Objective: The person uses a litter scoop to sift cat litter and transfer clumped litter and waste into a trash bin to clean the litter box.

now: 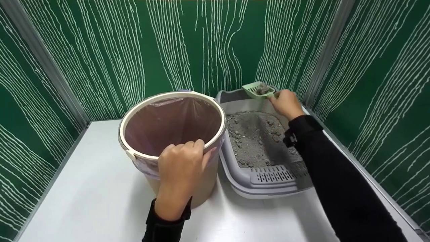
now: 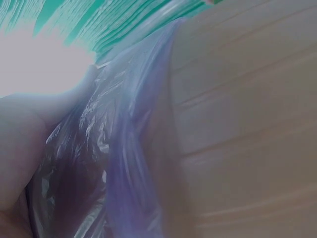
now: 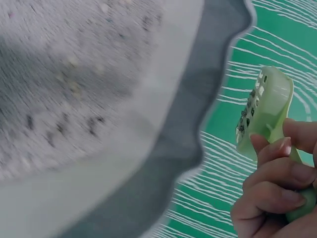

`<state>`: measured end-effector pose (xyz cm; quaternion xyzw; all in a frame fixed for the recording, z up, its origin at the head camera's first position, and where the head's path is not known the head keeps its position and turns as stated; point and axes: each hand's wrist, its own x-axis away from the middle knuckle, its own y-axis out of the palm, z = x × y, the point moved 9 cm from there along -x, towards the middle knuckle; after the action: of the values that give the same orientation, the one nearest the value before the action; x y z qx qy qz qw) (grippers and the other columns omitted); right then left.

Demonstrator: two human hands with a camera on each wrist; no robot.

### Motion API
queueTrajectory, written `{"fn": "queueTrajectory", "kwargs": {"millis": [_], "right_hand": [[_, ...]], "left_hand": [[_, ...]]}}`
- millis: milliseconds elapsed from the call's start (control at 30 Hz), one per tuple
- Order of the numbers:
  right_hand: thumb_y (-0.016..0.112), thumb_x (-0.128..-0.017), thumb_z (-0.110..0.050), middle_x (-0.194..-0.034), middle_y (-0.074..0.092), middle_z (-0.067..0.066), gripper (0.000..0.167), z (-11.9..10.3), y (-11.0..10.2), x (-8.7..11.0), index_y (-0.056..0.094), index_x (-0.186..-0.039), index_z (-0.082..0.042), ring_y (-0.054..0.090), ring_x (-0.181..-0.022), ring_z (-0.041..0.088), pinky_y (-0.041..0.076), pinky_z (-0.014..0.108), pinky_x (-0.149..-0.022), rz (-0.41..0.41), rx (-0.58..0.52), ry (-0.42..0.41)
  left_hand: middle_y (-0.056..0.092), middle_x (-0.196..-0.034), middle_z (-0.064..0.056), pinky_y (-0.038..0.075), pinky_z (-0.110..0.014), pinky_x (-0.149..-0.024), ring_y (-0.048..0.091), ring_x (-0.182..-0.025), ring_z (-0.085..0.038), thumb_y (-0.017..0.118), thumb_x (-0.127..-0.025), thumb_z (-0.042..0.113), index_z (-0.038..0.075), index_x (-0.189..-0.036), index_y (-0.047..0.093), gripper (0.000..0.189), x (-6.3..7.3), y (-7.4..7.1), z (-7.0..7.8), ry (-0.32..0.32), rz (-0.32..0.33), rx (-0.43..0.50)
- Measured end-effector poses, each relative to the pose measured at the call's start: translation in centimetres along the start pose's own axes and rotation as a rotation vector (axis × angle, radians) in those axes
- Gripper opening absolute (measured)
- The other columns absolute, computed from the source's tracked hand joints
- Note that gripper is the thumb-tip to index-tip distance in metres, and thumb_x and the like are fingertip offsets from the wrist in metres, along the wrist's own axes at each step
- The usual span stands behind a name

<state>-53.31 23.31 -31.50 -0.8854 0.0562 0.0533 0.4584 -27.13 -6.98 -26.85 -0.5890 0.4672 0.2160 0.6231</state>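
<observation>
Fingers (image 3: 277, 171) of the right hand (image 1: 287, 103) grip a green slotted scoop (image 3: 277, 94) bearing gray clumps (image 1: 263, 88).
It is held up near the far edge of a gray litter tray (image 1: 240, 175); the left hand (image 1: 181, 163) curls its fingers over the near rim of a plastic-lined bin (image 1: 205, 185), beside the tray on a white table (image 1: 94, 174).

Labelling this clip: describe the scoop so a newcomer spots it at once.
Find the grey litter box, right of the bag-lined bin. Near the box's far rim, the right hand holds the scoop by its handle. Its pale green, slotted head carrying grey litter sets it apart from the grey box and cream-rimmed bin.
</observation>
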Motion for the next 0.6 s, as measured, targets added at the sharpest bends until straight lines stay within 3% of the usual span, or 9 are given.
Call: {"fn": "queueTrajectory", "kwargs": {"millis": [67,133,267,467,600], "right_hand": [[0.053,-0.112,-0.036,-0.137,0.064,0.028,0.052,-1.0,-1.2,-0.1,0.061,-0.141,0.006,0.058,-0.091,0.028,0.049,0.041,-0.084,-0.006,-0.009,-0.016],[0.053,-0.112,-0.036,-0.126,0.067,0.024,0.05,-2.3,-2.4,-0.1,0.064,-0.139,0.004,0.059,-0.084,0.023,0.051,0.035,-0.075,-0.016,-0.023,-0.033],[0.055,-0.111,-0.038,-0.092,0.064,0.008,0.045,-5.6,-4.3,0.5,0.07,-0.13,0.0,0.047,-0.062,0.009,0.042,0.024,-0.054,-0.05,-0.031,-0.105],[0.059,-0.11,-0.039,-0.087,0.062,-0.001,0.042,-11.6,-5.9,2.9,0.073,-0.124,-0.002,0.049,-0.066,0.008,0.044,0.023,-0.059,-0.099,-0.042,-0.244],[0.062,-0.109,-0.038,-0.092,0.067,0.003,0.038,-15.3,-5.2,5.2,0.074,-0.123,-0.005,0.054,-0.071,0.011,0.047,0.024,-0.06,-0.157,-0.057,-0.332]], "left_hand": [[0.057,-0.056,0.0,0.038,-0.035,-0.046,0.055,-0.044,-0.022,0.09,-0.084,0.04,0.012,-0.069,0.056,0.047,0.0,0.0,-0.1,0.0,-0.002,0.006],[0.058,-0.057,0.0,0.038,-0.035,-0.046,0.055,-0.044,-0.021,0.09,-0.084,0.04,0.012,-0.069,0.056,0.046,0.1,0.1,-0.1,0.0,-0.002,0.011],[0.058,-0.057,0.0,0.038,-0.035,-0.045,0.055,-0.044,-0.021,0.09,-0.084,0.041,0.013,-0.069,0.056,0.047,0.0,0.1,0.0,0.006,-0.004,-0.001],[0.058,-0.056,0.0,0.038,-0.034,-0.045,0.055,-0.044,-0.021,0.091,-0.084,0.041,0.013,-0.068,0.056,0.047,0.1,0.1,0.0,0.008,0.004,-0.009],[0.057,-0.056,0.0,0.038,-0.035,-0.046,0.055,-0.044,-0.022,0.091,-0.083,0.041,0.013,-0.068,0.056,0.047,0.0,0.0,0.1,0.009,0.01,-0.019]]}}
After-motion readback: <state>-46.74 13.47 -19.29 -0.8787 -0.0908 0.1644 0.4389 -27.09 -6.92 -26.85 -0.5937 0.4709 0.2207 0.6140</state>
